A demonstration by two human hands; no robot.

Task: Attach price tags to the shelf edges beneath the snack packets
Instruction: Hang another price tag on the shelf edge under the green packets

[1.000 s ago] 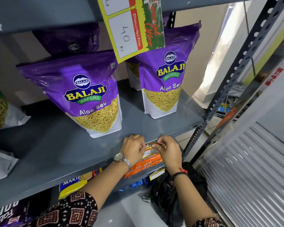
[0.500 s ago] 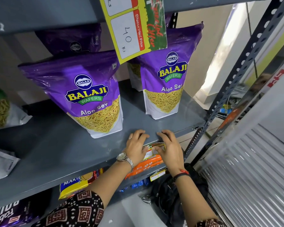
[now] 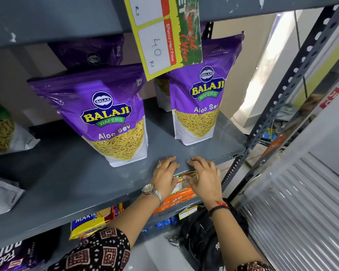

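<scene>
Head view: grey metal shelf (image 3: 70, 178) runs across the frame, front edge toward the camera. Left hand (image 3: 165, 173) and right hand (image 3: 204, 175) both lie flat on the shelf at its front edge, fingers spread over the top surface, thumbs curled down over the lip; neither hand is clenched. Price tag (image 3: 186, 180) sits on the front face of the shelf edge between the two thumbs, which press against it; only part of the tag shows, print not readable. Left wrist carries a silver watch (image 3: 150, 190); right wrist carries a dark band with a red thread. On the shelf just behind the hands stand two purple Aloo Sev packets, one to the left (image 3: 114, 114) and one to the right (image 3: 202, 98), both upright, well apart from each other. A yellow discount card (image 3: 160, 38) marked 40 hangs from the shelf above, tilted. Below the working shelf, an orange cookie pack (image 3: 176, 200) lies directly under the hands, with a yellow biscuit pack (image 3: 94, 222) further left.
</scene>
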